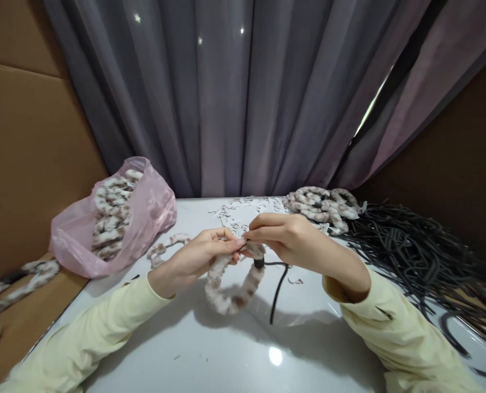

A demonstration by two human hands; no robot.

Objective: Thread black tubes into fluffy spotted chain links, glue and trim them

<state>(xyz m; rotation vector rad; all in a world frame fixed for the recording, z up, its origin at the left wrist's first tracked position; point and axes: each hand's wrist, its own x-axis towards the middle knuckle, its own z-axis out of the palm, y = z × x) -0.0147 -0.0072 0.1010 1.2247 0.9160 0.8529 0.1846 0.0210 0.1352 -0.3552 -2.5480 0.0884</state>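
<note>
A fluffy white-and-brown plush ring (229,300) hangs from my fingers above the white table. My left hand (204,252) pinches its upper edge between thumb and fingers. From the other side my right hand (294,237) pinches the same spot, fingertips meeting those of the left. A black band (259,263) sits on the ring's right side, and a thin black cord (278,295) sticks out to the right and bends down. The exact point between my fingertips is partly hidden. Behind my left wrist lies another plush piece (158,252).
A pink plastic bag (155,204) of plush rings stands at the left. Plush rings (314,202) are piled at the back right, beside a heap of black cords (410,245). Small scraps (237,207) litter the table's (226,357) far side. Grey curtains (226,109) hang behind.
</note>
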